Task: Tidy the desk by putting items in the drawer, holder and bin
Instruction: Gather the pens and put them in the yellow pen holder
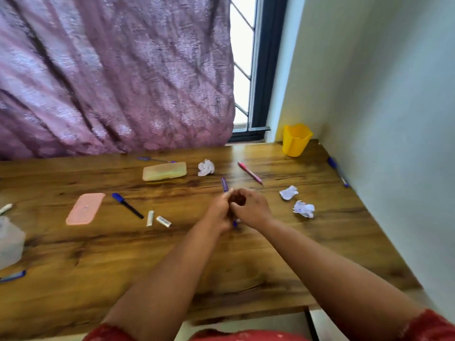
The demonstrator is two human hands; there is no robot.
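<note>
Both hands meet over the middle of the wooden desk (246, 271). My left hand (219, 212) and my right hand (253, 209) close together around a blue pen (224, 184), whose ends stick out above and below the fingers. A yellow holder (295, 140) stands at the back right corner. Loose on the desk lie a pink pen (250, 172), a blue-capped black pen (126, 205), a blue pen (338, 171) by the wall, and three crumpled paper balls (206, 167), (288, 192), (304, 209).
A pale yellow case (164, 171), a pink flat case (85, 208) and two small white erasers (150, 218), (163, 221) lie left of the hands. A translucent box (9, 241) sits at the left edge, a blue pen (13, 276) below it. A purple curtain hangs behind.
</note>
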